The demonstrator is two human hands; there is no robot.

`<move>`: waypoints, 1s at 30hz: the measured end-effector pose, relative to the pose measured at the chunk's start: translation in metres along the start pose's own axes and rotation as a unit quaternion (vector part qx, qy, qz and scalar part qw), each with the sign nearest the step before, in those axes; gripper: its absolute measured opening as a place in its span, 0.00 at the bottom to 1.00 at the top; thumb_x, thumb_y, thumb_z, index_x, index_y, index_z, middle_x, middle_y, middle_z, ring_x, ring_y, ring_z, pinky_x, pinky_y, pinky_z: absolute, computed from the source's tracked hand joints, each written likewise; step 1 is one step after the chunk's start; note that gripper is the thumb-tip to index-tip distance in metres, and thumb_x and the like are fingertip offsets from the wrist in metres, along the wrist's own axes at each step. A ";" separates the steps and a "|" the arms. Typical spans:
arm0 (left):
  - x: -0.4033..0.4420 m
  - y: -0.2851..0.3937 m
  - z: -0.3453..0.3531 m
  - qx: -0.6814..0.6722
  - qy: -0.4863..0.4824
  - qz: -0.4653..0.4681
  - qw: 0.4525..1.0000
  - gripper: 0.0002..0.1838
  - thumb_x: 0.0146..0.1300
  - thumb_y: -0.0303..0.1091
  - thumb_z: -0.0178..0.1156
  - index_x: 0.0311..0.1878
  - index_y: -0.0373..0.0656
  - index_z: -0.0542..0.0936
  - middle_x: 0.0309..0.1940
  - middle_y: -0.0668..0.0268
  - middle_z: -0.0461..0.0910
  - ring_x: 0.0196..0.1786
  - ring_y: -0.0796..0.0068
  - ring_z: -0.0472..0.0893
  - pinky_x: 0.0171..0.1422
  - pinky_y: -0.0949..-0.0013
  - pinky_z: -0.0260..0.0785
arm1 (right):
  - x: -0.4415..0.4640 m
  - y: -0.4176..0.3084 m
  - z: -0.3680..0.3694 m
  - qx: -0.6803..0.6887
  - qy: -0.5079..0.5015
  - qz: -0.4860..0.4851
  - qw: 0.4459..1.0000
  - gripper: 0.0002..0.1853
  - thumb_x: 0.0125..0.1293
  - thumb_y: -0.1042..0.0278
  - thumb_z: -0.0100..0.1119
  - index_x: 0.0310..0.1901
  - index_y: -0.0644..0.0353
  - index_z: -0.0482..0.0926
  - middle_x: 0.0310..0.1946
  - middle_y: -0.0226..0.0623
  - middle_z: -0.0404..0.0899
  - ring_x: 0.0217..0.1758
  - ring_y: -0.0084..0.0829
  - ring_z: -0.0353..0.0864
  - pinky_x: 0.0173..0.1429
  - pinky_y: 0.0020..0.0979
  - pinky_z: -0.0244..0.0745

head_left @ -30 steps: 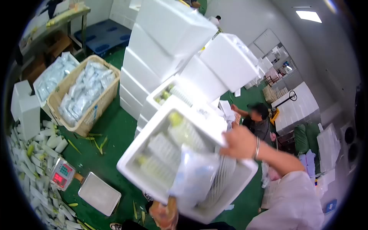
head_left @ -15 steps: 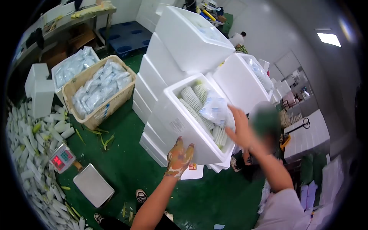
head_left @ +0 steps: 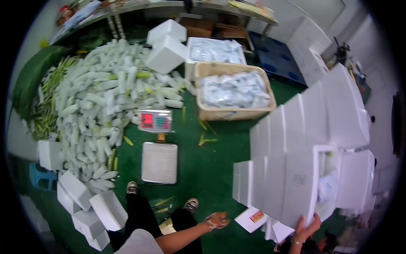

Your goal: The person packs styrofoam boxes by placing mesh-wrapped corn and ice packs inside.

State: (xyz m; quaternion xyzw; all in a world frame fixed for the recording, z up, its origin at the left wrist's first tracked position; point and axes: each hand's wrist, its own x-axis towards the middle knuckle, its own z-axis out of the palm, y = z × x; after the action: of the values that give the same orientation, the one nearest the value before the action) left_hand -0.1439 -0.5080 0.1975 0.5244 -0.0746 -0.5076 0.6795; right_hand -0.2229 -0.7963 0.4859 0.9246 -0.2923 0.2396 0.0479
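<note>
My left hand (head_left: 217, 221), in a stained patterned glove, hangs over the green floor near the feet, holding nothing, its fingers loosely apart. At the lower right, my right hand (head_left: 306, 229) touches the lower rim of a white foam box (head_left: 298, 182), its fingers spread. That box stands against the stack of foam boxes (head_left: 311, 112), its opening seen side-on, with netted vegetables and an ice bag (head_left: 328, 185) inside. A silver scale (head_left: 159, 162) with a lit red display (head_left: 146, 120) sits on the floor.
Wrapped vegetables (head_left: 95, 97) are heaped at the left. A beige crate (head_left: 234, 112) of ice bags stands at the centre back, near a blue pallet (head_left: 275, 57). Open foam boxes (head_left: 108, 209) lie at lower left. A blue stool (head_left: 42, 175) is beyond them.
The held foam box was set down on the stack, and my left hand has come away from it. The view has swung left, bringing the vegetable heap and scale to the middle.
</note>
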 end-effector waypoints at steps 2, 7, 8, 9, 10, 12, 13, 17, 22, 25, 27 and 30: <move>-0.069 0.008 -0.061 0.175 0.067 -0.108 0.976 0.15 0.57 0.43 0.61 0.25 0.46 0.68 0.16 0.73 0.65 0.21 0.78 0.67 0.25 0.70 0.58 | -0.003 -0.001 -0.004 -0.009 -0.024 -0.011 1.000 0.27 0.55 0.71 0.62 0.56 0.71 0.66 0.52 0.52 0.68 0.56 0.48 0.64 0.63 0.43 0.57; -0.193 -0.095 -0.213 0.467 0.162 -0.089 0.865 0.19 0.52 0.54 0.57 0.29 0.45 0.79 0.25 0.56 0.78 0.33 0.58 0.81 0.38 0.57 0.73 | -0.007 -0.095 -0.012 -0.171 -0.063 0.043 0.982 0.38 0.54 0.57 0.68 0.60 0.75 0.63 0.56 0.60 0.68 0.58 0.54 0.68 0.64 0.49 0.61; -0.225 -0.091 -0.235 0.269 0.287 -0.106 0.913 0.16 0.51 0.49 0.57 0.30 0.46 0.79 0.27 0.56 0.79 0.33 0.60 0.81 0.38 0.58 0.73 | -0.011 -0.151 -0.007 -0.153 -0.077 -0.006 0.985 0.35 0.55 0.60 0.67 0.58 0.75 0.64 0.53 0.59 0.70 0.55 0.53 0.70 0.62 0.48 0.64; -0.255 -0.048 -0.260 0.280 0.380 -0.125 0.873 0.13 0.51 0.44 0.57 0.34 0.46 0.79 0.29 0.58 0.79 0.33 0.61 0.80 0.37 0.61 0.73 | -0.027 -0.217 0.002 -0.136 -0.091 -0.048 0.985 0.32 0.56 0.63 0.66 0.57 0.76 0.65 0.50 0.57 0.72 0.52 0.52 0.72 0.60 0.48 0.66; -0.284 -0.018 -0.276 0.292 0.462 -0.147 0.825 0.12 0.51 0.39 0.56 0.37 0.47 0.80 0.31 0.60 0.79 0.34 0.63 0.80 0.36 0.64 0.73 | -0.043 -0.262 0.022 0.122 -0.162 -0.010 0.979 0.28 0.58 0.67 0.64 0.56 0.73 0.67 0.48 0.54 0.74 0.48 0.48 0.73 0.56 0.45 0.69; -0.321 -0.099 -0.332 0.191 0.637 -0.069 0.744 0.14 0.53 0.41 0.57 0.39 0.42 0.78 0.31 0.59 0.78 0.34 0.61 0.79 0.36 0.63 0.74 | -0.103 -0.334 0.077 0.183 -0.390 -0.022 0.902 0.26 0.58 0.67 0.64 0.57 0.68 0.68 0.47 0.50 0.75 0.47 0.42 0.75 0.51 0.40 0.71; -0.354 -0.075 -0.349 0.157 0.669 -0.130 0.715 0.16 0.53 0.42 0.58 0.40 0.40 0.77 0.32 0.58 0.79 0.34 0.59 0.79 0.37 0.61 0.74 | -0.131 -0.381 0.091 0.182 -0.475 -0.083 0.857 0.26 0.58 0.65 0.64 0.56 0.67 0.69 0.46 0.48 0.77 0.45 0.41 0.76 0.49 0.39 0.71; -0.448 -0.090 -0.419 0.129 0.711 -0.407 0.559 0.24 0.52 0.45 0.63 0.46 0.36 0.73 0.38 0.55 0.78 0.38 0.54 0.79 0.42 0.56 0.75 | -0.232 -0.604 0.131 0.323 -0.673 -0.180 0.640 0.20 0.58 0.71 0.62 0.52 0.64 0.71 0.40 0.42 0.78 0.41 0.35 0.80 0.47 0.32 0.76; -0.463 -0.206 -0.526 0.097 0.657 -0.591 0.457 0.59 0.41 0.54 0.72 0.70 0.31 0.53 0.66 0.46 0.60 0.69 0.53 0.60 0.72 0.59 0.54 | -0.364 -0.732 0.199 0.305 -0.785 -0.139 0.520 0.16 0.61 0.70 0.60 0.50 0.64 0.73 0.34 0.38 0.81 0.37 0.30 0.82 0.45 0.28 0.76; -0.449 -0.241 -0.574 0.100 0.579 -0.698 0.409 0.51 0.50 0.50 0.66 0.69 0.32 0.53 0.67 0.46 0.59 0.69 0.53 0.61 0.72 0.60 0.55 | -0.392 -0.740 0.218 0.217 -0.825 -0.113 0.510 0.16 0.62 0.69 0.60 0.50 0.63 0.73 0.36 0.39 0.81 0.39 0.29 0.82 0.45 0.27 0.76; -0.467 -0.326 -0.568 0.060 0.742 -0.577 0.336 0.37 0.55 0.33 0.57 0.68 0.33 0.57 0.65 0.49 0.62 0.67 0.55 0.64 0.68 0.61 0.60 | -0.392 -0.735 0.224 0.142 -0.829 -0.167 0.515 0.16 0.62 0.69 0.59 0.50 0.64 0.72 0.36 0.39 0.81 0.39 0.30 0.82 0.45 0.28 0.77; -0.526 -0.296 -0.532 -0.033 0.779 -0.475 0.407 0.29 0.53 0.25 0.52 0.62 0.35 0.67 0.54 0.52 0.74 0.56 0.58 0.75 0.57 0.64 0.70 | -0.374 -0.729 0.231 0.098 -0.824 -0.185 0.526 0.26 0.59 0.68 0.63 0.56 0.66 0.66 0.44 0.45 0.78 0.44 0.34 0.81 0.48 0.32 0.76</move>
State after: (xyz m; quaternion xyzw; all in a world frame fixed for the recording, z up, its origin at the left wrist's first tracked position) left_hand -0.2364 0.2541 -0.0428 0.6222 0.7650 -0.1233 0.1113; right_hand 0.0166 -0.0544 0.1437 0.7426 0.0011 -0.6164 -0.2618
